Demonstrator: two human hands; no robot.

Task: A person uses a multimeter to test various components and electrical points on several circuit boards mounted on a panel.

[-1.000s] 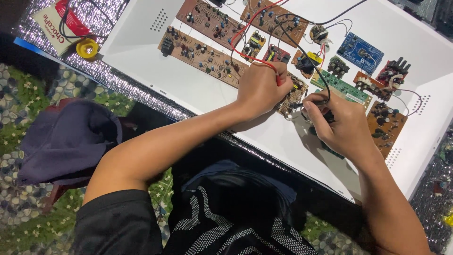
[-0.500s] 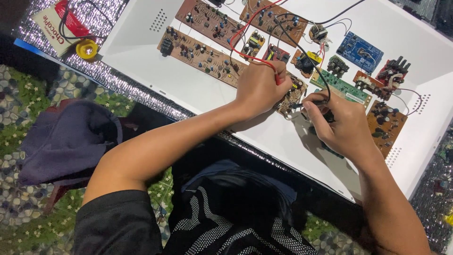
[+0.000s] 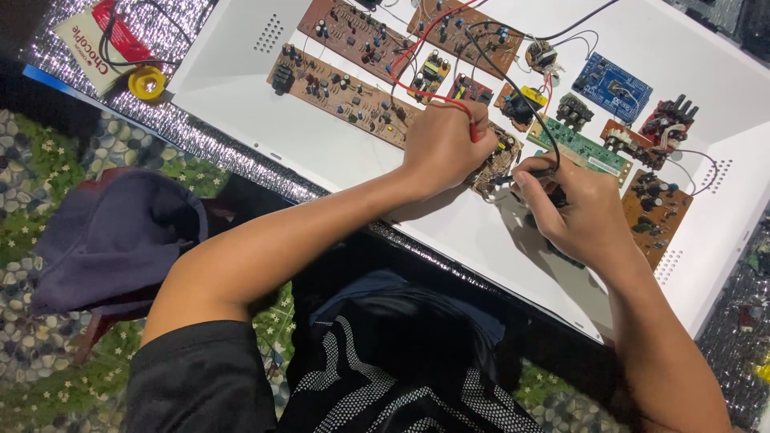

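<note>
My left hand [image 3: 443, 144] grips a red test probe whose red wire [image 3: 417, 50] loops up over the boards. My right hand [image 3: 579, 210] pinches a black test probe, its black wire [image 3: 513, 84] running up and away. Both probe tips meet at a small brown circuit board [image 3: 496, 163] lying between my hands on a white panel [image 3: 241, 72]. The probe tips themselves are mostly hidden by my fingers.
Several more circuit boards lie on the white panel: long brown ones [image 3: 341, 87], a blue one [image 3: 612, 86], a green one [image 3: 577, 146]. A yellow solder spool [image 3: 146, 82] and a red-and-white packet [image 3: 96, 44] sit at top left. Dark cloth [image 3: 112, 236] lies left.
Both hands stay on the same small board. The view has shifted slightly; the probes have barely moved.
</note>
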